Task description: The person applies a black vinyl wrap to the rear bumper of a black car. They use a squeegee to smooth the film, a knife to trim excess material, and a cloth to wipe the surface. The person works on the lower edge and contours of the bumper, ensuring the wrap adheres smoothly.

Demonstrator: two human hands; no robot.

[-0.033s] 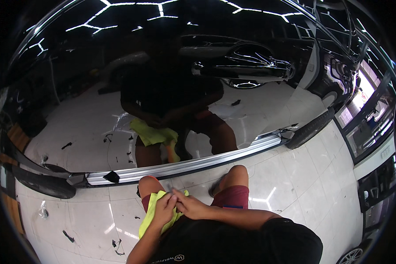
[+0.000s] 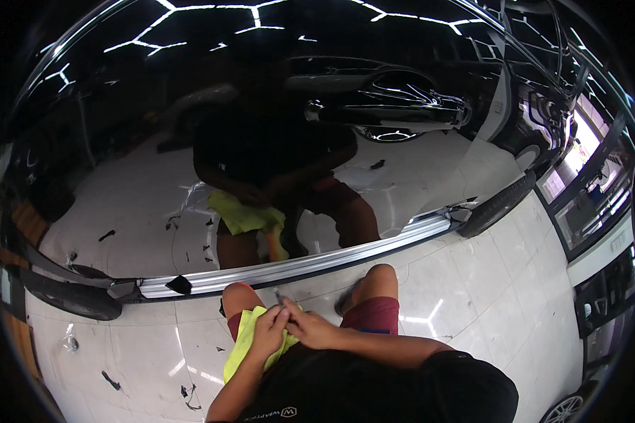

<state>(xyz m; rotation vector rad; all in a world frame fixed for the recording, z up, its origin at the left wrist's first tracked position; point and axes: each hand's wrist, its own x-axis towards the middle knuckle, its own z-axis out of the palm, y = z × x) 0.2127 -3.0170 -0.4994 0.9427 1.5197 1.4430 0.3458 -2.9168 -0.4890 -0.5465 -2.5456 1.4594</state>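
My left hand and my right hand meet above my lap, fingers closed and pressed together. A small slim grey object pokes out past the right hand's fingertips; its kind is too small to tell. Whatever the left fingers pinch is hidden. A yellow-green cloth drapes over my left thigh, under the left hand and wrist. Facing me is the glossy black side of a car, which mirrors my body, the cloth and the floor. Its door handle sits at upper right.
A ribbed silver sill runs along the car's bottom, with a black scrap on it. Tyres stand at left and right. Dark scraps and a clear crumpled piece lie on the tiled floor. Another wheel shows lower right.
My fingers have shifted slightly against each other, and more of the slim grey object shows above them. The cloth and the car look the same.
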